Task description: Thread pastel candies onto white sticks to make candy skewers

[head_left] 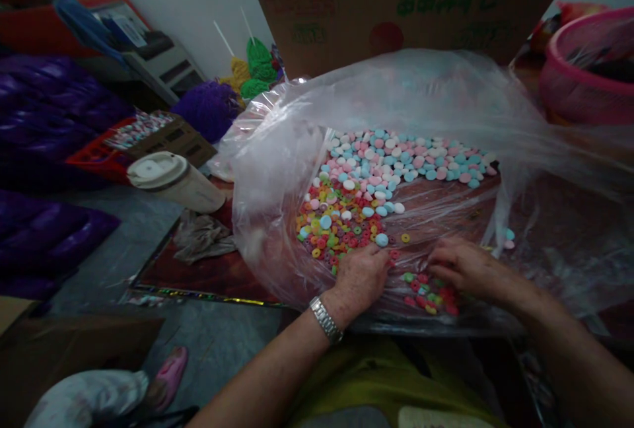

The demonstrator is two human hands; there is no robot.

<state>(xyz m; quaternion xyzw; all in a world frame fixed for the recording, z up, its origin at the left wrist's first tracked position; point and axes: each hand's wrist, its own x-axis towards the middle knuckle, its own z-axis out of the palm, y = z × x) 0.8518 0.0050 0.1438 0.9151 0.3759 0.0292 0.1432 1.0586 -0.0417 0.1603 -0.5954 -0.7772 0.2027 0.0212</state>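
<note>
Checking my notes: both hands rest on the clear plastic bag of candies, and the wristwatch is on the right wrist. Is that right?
Not quite. The head view shows the wristwatch by the left hand, not the right hand. Both rest on the clear plastic bag of candies.

Your left hand [360, 276] and right hand [463, 268] rest palms-down on small multicolour ring candies [337, 226], spread loose w/ pastel round candies [396, 157] farther back, all inside an open clear plastic bag [277, 170].

Both hands reach forward, palms down, the left hand [361, 276] loosely curled, the right hand [463, 268] spread flat.
</note>
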